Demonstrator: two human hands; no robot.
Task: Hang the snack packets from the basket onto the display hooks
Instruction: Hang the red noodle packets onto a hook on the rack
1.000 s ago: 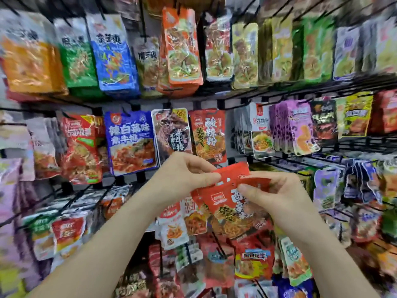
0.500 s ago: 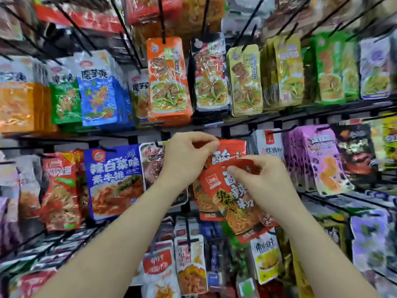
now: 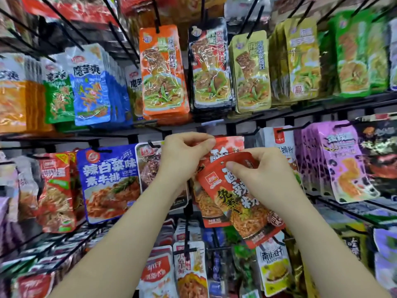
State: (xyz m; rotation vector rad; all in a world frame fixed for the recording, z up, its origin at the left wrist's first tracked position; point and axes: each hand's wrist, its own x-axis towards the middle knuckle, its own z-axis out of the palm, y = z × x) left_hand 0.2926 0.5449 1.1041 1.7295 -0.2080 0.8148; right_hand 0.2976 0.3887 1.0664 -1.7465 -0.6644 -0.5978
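Rows of black wire hooks point(image 3: 155, 14) cover the shop wall, each strung with snack packets so the printed fronts face the aisle: orange packets point(image 3: 163, 69) on the upper rail, a blue packet point(image 3: 109, 181) to the left on the middle rail, purple packets point(image 3: 343, 164) to the right. Both bare arms reach up to the middle rail, where a matching stack point(image 3: 229, 145) of red packets already hangs. The left hand point(image 3: 182, 158) has its fingers curled, pinching the top edge of that stack, most likely to steady it and keep the hook's tip reachable. The tip itself is hidden behind the hand. The right hand point(image 3: 264, 175) pinches the red packet point(image 3: 242, 203) between thumb and forefinger at its top edge, just beside the small hang hole. That grip leaves the hole free for threading. The packet lies in front of the stack, overlapping it, tilted with its lower end swung out to the right, because it is held by the top alone. Whether the hole has caught the hook cannot be told from here, so the hanging looks to be under way rather than done. Lining up so small a hole with a hidden tip seems to be the fiddly part, and a crinkly foil edge could easily slip.
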